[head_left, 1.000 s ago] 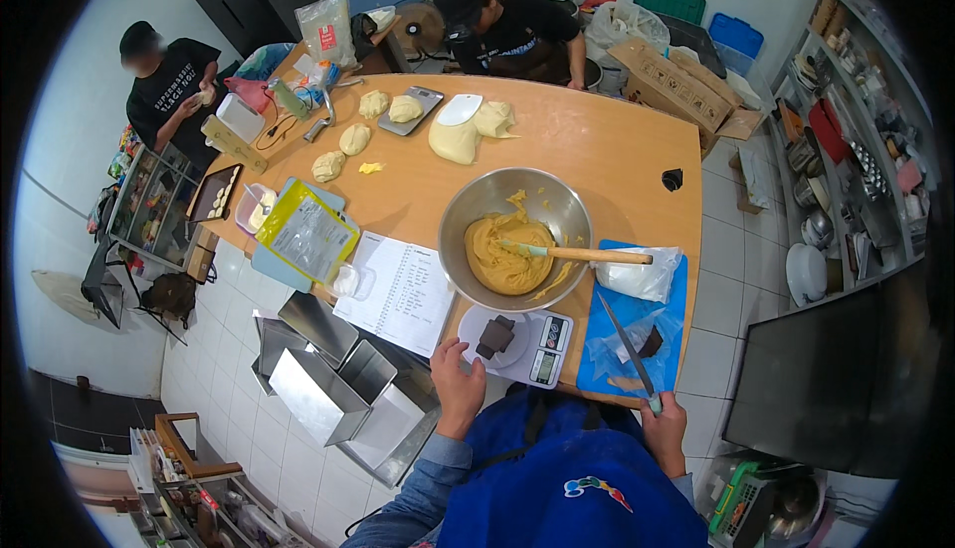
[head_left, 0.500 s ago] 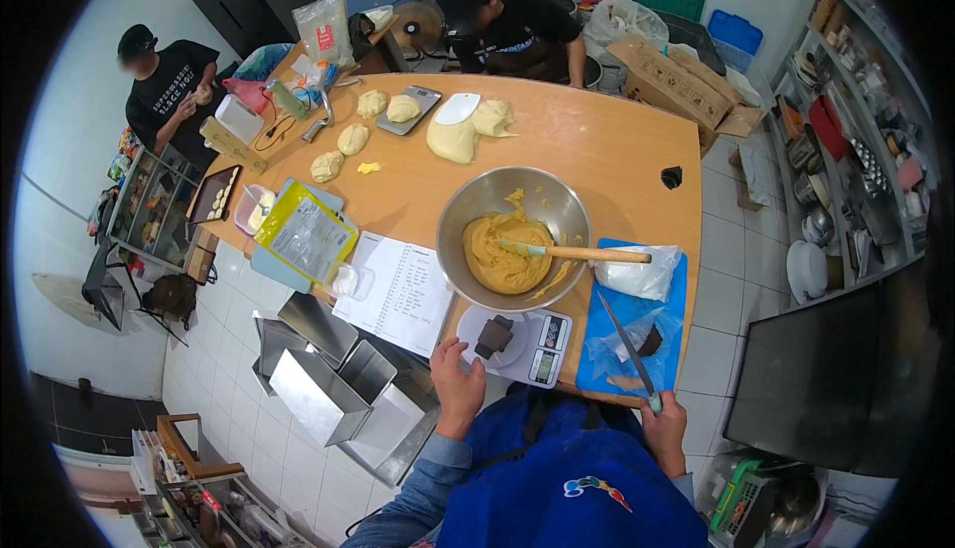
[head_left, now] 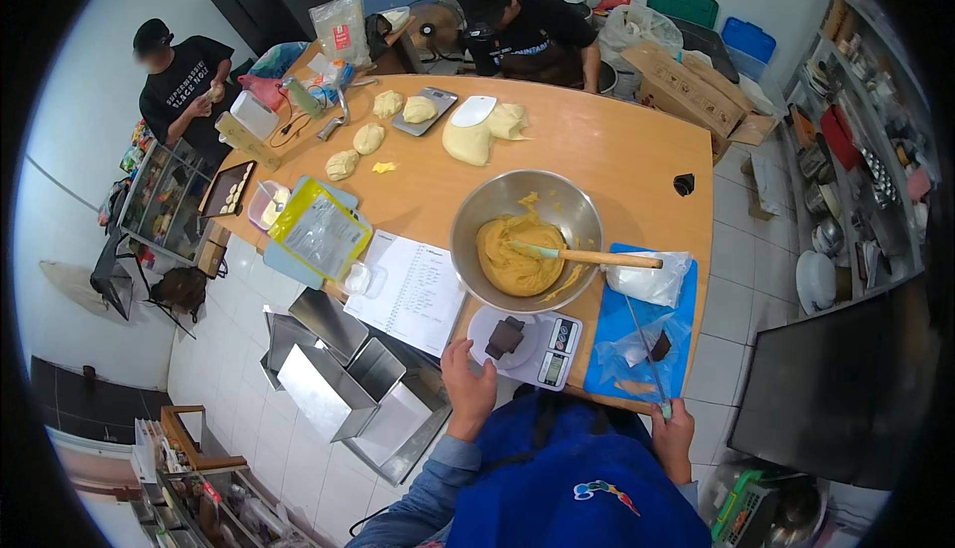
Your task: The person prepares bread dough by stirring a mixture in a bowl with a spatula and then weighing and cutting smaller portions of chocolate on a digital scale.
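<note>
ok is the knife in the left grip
No, the right grip holds the knife by its handle, with the blade over the blue board.

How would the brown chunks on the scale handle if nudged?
The brown chunks look stiff, judging by their blocky edges. Flat-looking sides suggest sliding rather than rolling. They seem piled on the scale, so the upper one might topple.

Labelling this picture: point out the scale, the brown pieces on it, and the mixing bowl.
Scale point(head_left: 543, 347): head view, body beside the display.
Brown pieces point(head_left: 505, 337): head view, on the upper surface.
Mixing bowl point(head_left: 574, 212): head view, bare inner wall.
</note>
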`<state>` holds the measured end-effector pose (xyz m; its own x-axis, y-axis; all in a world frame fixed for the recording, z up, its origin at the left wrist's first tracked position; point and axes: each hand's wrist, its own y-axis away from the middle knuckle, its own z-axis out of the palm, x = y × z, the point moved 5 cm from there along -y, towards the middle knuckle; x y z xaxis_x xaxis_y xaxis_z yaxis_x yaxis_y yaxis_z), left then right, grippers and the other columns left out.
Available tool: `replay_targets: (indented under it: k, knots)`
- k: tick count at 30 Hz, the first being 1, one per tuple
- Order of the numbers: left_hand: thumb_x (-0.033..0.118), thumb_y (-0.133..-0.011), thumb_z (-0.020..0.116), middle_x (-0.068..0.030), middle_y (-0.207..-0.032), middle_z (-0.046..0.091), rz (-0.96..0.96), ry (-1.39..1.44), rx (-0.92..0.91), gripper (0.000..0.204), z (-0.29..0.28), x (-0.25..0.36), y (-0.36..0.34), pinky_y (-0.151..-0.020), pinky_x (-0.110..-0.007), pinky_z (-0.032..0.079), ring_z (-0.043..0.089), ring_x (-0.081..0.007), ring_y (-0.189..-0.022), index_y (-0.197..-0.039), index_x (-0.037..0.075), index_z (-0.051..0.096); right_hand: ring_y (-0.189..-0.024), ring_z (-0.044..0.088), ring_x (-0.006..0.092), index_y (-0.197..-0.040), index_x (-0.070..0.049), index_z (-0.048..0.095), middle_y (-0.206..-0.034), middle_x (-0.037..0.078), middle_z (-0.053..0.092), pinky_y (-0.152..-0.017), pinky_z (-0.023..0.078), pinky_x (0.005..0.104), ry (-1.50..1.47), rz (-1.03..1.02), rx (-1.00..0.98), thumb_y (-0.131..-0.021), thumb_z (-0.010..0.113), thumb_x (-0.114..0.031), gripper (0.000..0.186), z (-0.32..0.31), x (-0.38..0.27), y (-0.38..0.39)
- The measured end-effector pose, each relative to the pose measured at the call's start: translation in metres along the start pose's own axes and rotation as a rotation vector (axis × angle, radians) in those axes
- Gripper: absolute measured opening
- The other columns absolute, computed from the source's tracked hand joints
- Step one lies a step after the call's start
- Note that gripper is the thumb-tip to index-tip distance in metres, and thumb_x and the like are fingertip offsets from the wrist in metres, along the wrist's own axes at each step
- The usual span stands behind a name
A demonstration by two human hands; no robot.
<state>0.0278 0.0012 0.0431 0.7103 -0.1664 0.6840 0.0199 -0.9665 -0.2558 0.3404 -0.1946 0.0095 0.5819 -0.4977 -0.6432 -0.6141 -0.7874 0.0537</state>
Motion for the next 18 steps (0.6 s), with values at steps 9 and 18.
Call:
replay_targets:
  k: [9,18]
  knots:
    - [0.005,-0.068,0.066,-0.0193,-0.112,0.053,-0.015,0.019,-0.002,0.042,0.000,-0.001,0.002,-0.092,-0.042,0.040,0.049,-0.0351,-0.107,-0.107,-0.002,0.053,-0.064,0.060,0.0405,-0.086,-0.001,0.055,-0.067,0.021,0.059,-0.056,0.045,0.0451,-0.028,-0.051,0.019,-0.081,0.064,-0.019,0.021,-0.004,-0.006,-0.001]
    - [0.003,-0.068,0.065,-0.0195,-0.111,0.053,0.029,0.031,0.007,0.042,0.001,0.003,0.001,-0.092,-0.042,0.040,0.049,-0.0353,-0.107,-0.108,-0.002,0.052,-0.062,0.060,0.0386,-0.087,0.001,0.055,-0.068,0.022,0.059,-0.056,0.045,0.0427,-0.104,0.042,0.034,-0.083,0.062,-0.019,0.022,-0.006,0.005,0.003]
